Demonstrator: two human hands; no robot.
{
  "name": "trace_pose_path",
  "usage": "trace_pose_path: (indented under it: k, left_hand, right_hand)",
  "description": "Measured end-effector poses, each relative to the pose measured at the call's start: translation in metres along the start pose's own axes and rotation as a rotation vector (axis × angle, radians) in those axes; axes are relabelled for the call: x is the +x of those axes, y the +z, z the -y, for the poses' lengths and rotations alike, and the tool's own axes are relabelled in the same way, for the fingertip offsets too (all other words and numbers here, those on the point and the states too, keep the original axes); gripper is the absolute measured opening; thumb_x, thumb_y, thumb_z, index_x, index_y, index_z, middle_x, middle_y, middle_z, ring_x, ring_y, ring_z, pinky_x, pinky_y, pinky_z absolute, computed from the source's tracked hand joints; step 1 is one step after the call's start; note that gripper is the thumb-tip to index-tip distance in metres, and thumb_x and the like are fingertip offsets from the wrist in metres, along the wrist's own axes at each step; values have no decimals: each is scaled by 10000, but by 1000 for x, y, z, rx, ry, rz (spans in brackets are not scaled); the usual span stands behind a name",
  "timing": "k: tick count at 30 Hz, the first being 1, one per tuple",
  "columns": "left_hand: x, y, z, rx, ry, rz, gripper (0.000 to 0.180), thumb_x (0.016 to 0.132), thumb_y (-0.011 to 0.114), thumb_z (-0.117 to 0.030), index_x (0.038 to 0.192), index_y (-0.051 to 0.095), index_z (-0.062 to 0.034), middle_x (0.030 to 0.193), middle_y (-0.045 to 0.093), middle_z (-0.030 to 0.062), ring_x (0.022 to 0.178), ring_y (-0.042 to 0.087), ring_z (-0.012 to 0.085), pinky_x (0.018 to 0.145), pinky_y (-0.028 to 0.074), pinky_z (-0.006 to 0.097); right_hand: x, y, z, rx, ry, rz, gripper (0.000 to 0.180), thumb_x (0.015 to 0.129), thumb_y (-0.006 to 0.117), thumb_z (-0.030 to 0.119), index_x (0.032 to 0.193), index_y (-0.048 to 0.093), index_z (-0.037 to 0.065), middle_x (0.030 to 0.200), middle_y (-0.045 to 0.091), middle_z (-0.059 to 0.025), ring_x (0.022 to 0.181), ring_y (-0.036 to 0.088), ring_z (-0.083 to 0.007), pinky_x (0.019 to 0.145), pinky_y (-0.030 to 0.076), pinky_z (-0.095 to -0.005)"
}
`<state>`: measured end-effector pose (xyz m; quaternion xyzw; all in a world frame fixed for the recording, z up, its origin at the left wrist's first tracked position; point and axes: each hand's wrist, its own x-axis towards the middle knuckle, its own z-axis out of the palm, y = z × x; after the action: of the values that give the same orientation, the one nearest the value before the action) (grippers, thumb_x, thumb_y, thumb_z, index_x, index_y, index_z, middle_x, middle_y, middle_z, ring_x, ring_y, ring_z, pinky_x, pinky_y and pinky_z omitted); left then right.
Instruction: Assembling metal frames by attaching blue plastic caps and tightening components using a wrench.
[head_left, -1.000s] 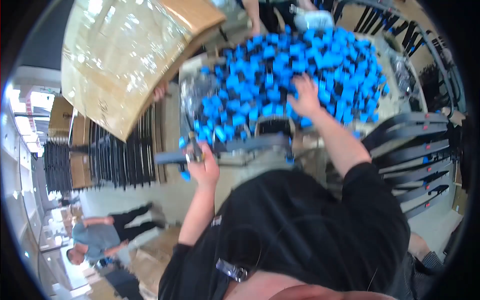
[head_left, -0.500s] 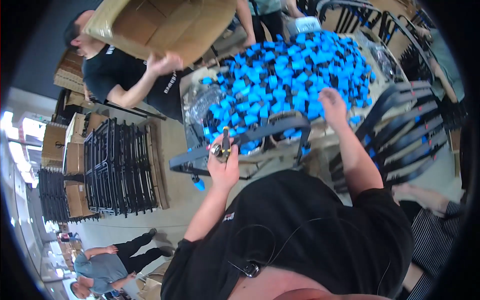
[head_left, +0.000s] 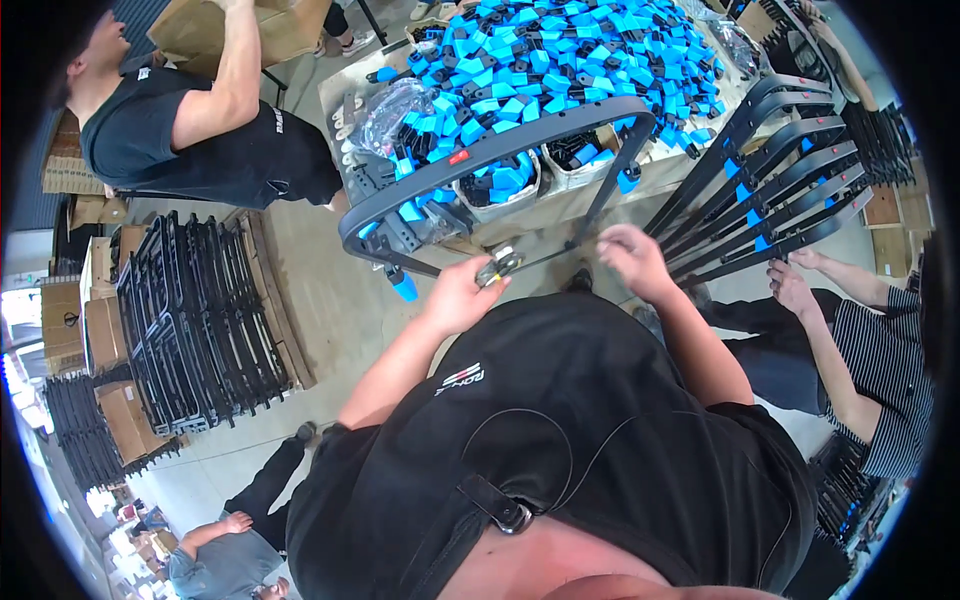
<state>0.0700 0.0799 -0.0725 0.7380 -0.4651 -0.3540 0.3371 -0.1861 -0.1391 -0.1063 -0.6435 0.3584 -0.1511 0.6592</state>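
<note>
The dark curved frame (head_left: 500, 150) hangs at the near edge of the worktop (head_left: 560, 205), its arched top bar running across in front of the pile of blue clips (head_left: 570, 60). The left hand (head_left: 462, 296) sits below the frame's left leg, fingers closed round a small metal tool (head_left: 497, 267) whose tip points at the lower crossbar. The right hand (head_left: 632, 256) is just below the frame's right leg, fingers curled in as if pinching something small — what it pinches is too small to tell.

The chief risk, as I judge it, is the frame itself: neither hand has a firm grip on it, so a push from the tool could swing it or tip it off the worktop edge toward the floor. A blue end cap (head_left: 404, 288) sits on the frame's lower left end, right beside the left hand, and a knock there could pop it loose. The small part in the right hand could also slip and drop out of sight under the frame.

To the right of the frame, a rack of finished frames (head_left: 770, 170) leans close, and a co-worker's hand (head_left: 795, 290) reaches in near its base — a swinging frame could strike either.
</note>
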Motion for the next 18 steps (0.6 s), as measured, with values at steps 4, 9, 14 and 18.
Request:
trace_pose_path:
  k: [4, 9, 14, 18]
  left_hand:
    - [19, 11, -27, -50, 22, 72, 332, 908, 722, -299, 1106, 677, -36, 891, 702, 197, 842, 697, 377, 739, 530, 437]
    - [36, 32, -33, -209, 304, 71, 333, 910, 715, -241, 1160, 656, -29, 1072, 711, 188, 959, 699, 371, 846, 539, 418]
    - [29, 34, -14, -291, 124, 32, 355, 942, 723, -277, 1193, 666, -33, 1048, 734, 124, 930, 702, 233, 840, 533, 379]
    - [23, 25, -10, -274, -89, -3, 303, 956, 739, -285, 1089, 691, -17, 853, 676, 35, 809, 588, 94, 751, 500, 308]
  right_hand:
    - [-6, 39, 28, -125, 27, 407, 454, 939, 742, 201, 1314, 568, 12, 1125, 660, -75, 1027, 620, -152, 921, 503, -328]
    - [16, 68, 23, 177, 120, 433, 406, 1010, 649, 322, 1309, 584, 55, 1131, 642, -41, 984, 589, -128, 873, 508, -314]
    - [28, 75, 27, 138, 130, 495, 427, 1059, 544, 372, 1379, 581, 92, 1143, 654, -26, 983, 597, -116, 842, 522, -311]
    - [52, 70, 35, 222, 116, 530, 409, 1078, 482, 306, 1425, 561, 103, 1260, 663, -60, 1058, 634, -158, 899, 515, -342]
